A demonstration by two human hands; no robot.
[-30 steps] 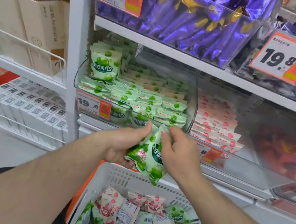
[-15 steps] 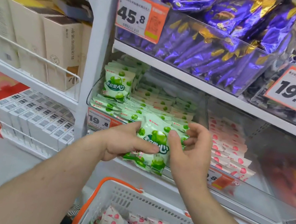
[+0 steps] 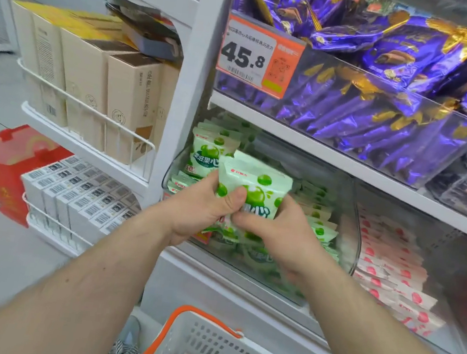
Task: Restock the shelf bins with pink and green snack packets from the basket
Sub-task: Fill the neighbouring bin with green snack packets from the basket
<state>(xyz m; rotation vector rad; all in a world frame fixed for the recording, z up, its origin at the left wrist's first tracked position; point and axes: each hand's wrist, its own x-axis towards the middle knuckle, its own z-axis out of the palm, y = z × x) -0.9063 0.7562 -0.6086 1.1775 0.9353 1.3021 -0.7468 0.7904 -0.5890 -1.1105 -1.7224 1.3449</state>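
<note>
My left hand (image 3: 204, 205) and right hand (image 3: 281, 236) both grip a small stack of green packets (image 3: 251, 191), held over the front of the clear green bin (image 3: 351, 222). I'd keep them squared and upright, then slide them down flush behind the standing front packet (image 3: 209, 156).

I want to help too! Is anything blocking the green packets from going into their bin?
Nothing visible blocks them. Both hands, left hand and right hand, hold the green packets right over the green bin, already nearly full.
</note>
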